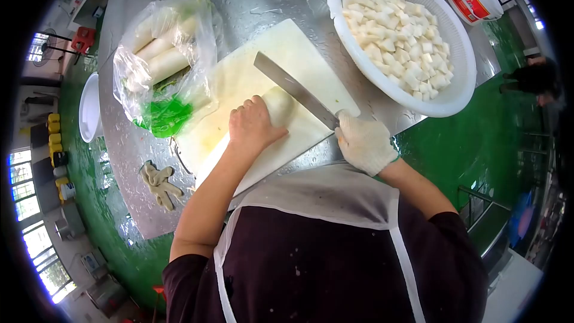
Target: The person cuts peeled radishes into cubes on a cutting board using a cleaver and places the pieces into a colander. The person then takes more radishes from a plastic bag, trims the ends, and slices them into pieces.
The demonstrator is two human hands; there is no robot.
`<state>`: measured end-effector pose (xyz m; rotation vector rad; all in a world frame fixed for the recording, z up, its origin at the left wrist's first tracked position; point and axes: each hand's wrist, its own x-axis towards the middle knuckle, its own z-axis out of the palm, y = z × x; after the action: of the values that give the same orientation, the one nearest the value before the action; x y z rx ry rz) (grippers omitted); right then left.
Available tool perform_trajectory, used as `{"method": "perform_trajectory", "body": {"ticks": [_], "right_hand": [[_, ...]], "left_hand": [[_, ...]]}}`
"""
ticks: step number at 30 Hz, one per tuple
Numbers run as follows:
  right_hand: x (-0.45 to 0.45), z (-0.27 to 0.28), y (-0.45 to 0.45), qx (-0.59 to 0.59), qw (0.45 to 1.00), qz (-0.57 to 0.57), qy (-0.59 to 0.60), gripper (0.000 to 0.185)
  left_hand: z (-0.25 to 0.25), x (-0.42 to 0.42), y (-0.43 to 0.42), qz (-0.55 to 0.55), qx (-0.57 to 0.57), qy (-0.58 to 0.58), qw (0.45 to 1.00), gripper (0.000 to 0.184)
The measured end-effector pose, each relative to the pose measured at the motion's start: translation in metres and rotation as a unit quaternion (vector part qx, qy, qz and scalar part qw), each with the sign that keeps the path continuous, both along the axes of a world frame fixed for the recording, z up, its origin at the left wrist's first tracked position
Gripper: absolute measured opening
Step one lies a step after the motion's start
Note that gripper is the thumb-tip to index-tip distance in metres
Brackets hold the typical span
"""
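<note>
my bare left hand [254,125] is half open, fingers curled and thumb spread, steadying the white radish [278,106] on the cutting board [287,42]; my gloved right hand [363,145] closes round the knife [296,88]. the radish looks firm, weighty, probably slick, best gripped from above, well back from the blade.
</note>
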<state>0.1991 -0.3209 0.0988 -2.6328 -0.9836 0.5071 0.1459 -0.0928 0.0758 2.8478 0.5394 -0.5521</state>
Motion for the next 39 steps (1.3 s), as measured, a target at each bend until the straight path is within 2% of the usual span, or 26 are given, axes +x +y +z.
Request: {"method": "perform_trajectory", "body": {"ticks": [3, 9, 12, 15, 17, 18, 19, 20, 21, 23, 25, 28, 29, 30, 31, 32, 33, 35, 36, 37, 38, 39], "right_hand": [[0.000, 0.006, 0.012, -0.064, 0.997, -0.002, 0.032, 0.012], [0.039, -0.015, 0.054, -0.062, 0.991, 0.044, 0.107, 0.025], [0.056, 0.004, 0.072, -0.077, 0.976, 0.022, 0.201, 0.027], [0.052, 0.002, 0.070, -0.077, 0.980, 0.035, 0.179, 0.028], [0.052, -0.010, 0.064, -0.069, 0.992, 0.055, 0.092, 0.029], [0.047, -0.016, 0.058, -0.067, 0.994, 0.064, 0.058, 0.029], [0.044, -0.014, 0.052, -0.072, 0.995, 0.049, 0.058, 0.029], [0.043, -0.006, 0.045, -0.078, 0.995, 0.035, 0.056, 0.029], [0.044, 0.000, 0.039, -0.083, 0.995, 0.020, 0.052, 0.028], [0.047, 0.005, 0.025, -0.094, 0.994, 0.008, 0.047, 0.028], [0.051, 0.001, 0.014, -0.099, 0.994, 0.000, 0.039, 0.028], [0.053, -0.007, 0.011, -0.111, 0.993, -0.009, 0.036, 0.028], [0.051, -0.001, 0.013, -0.123, 0.991, -0.016, 0.044, 0.028], [0.049, 0.002, 0.014, -0.137, 0.989, -0.024, 0.053, 0.029], [0.049, 0.002, 0.014, -0.135, 0.989, -0.022, 0.050, 0.029], [0.047, 0.003, 0.015, -0.134, 0.990, -0.018, 0.046, 0.029], [0.045, 0.003, 0.017, -0.133, 0.990, -0.012, 0.044, 0.029], [0.047, 0.001, 0.019, -0.132, 0.990, -0.010, 0.047, 0.028], [0.048, -0.001, 0.020, -0.128, 0.991, -0.009, 0.049, 0.027], [0.049, -0.001, 0.021, -0.126, 0.991, -0.001, 0.044, 0.027], [0.048, -0.001, 0.021, -0.124, 0.991, 0.004, 0.039, 0.027], [0.046, -0.001, 0.021, -0.123, 0.992, 0.007, 0.033, 0.028]], "left_hand": [[-0.002, -0.001, 0.001, -0.023, 0.038, -0.007, 0.999, 0.068], [-0.006, 0.000, 0.000, -0.037, 0.036, -0.004, 0.999, 0.066], [-0.009, -0.005, -0.003, -0.041, 0.035, -0.038, 0.998, 0.065], [0.009, -0.005, 0.013, 0.013, -0.046, -0.017, 0.999, 0.068], [0.035, -0.014, 0.030, 0.080, -0.033, -0.102, 0.991, 0.077], [0.049, -0.023, 0.044, 0.127, -0.054, -0.196, 0.971, 0.077], [0.063, -0.034, 0.059, 0.175, -0.076, -0.289, 0.938, 0.078], [0.077, -0.050, 0.076, 0.230, -0.255, -0.345, 0.874, 0.072], [0.087, -0.066, 0.092, 0.274, -0.421, -0.391, 0.771, 0.066], [0.078, -0.096, 0.108, 0.279, -0.475, -0.572, 0.608, 0.055], [0.043, -0.119, 0.108, 0.331, -0.504, -0.631, 0.487, 0.054], [-0.011, -0.141, 0.077, 0.429, -0.538, -0.609, 0.395, 0.053], [-0.025, -0.152, 0.066, 0.480, -0.563, -0.568, 0.360, 0.044], [-0.036, -0.184, 0.061, 0.513, -0.603, -0.421, 0.442, 0.042], [-0.041, -0.206, 0.052, 0.584, -0.618, -0.275, 0.449, 0.042], [-0.020, -0.217, 0.037, 0.512, -0.655, -0.158, 0.533, 0.037], [0.003, -0.209, 0.029, 0.478, -0.579, -0.169, 0.638, 0.035], [0.034, -0.187, 0.022, 0.393, -0.395, -0.185, 0.809, 0.031], [0.018, -0.176, 0.038, 0.305, -0.312, -0.276, 0.856, 0.032], [0.026, -0.147, 0.045, 0.228, -0.174, -0.310, 0.906, 0.038], [0.011, -0.126, 0.067, 0.115, -0.048, -0.331, 0.935, 0.053], [0.002, -0.100, 0.080, 0.093, 0.026, -0.313, 0.945, 0.064]]}}
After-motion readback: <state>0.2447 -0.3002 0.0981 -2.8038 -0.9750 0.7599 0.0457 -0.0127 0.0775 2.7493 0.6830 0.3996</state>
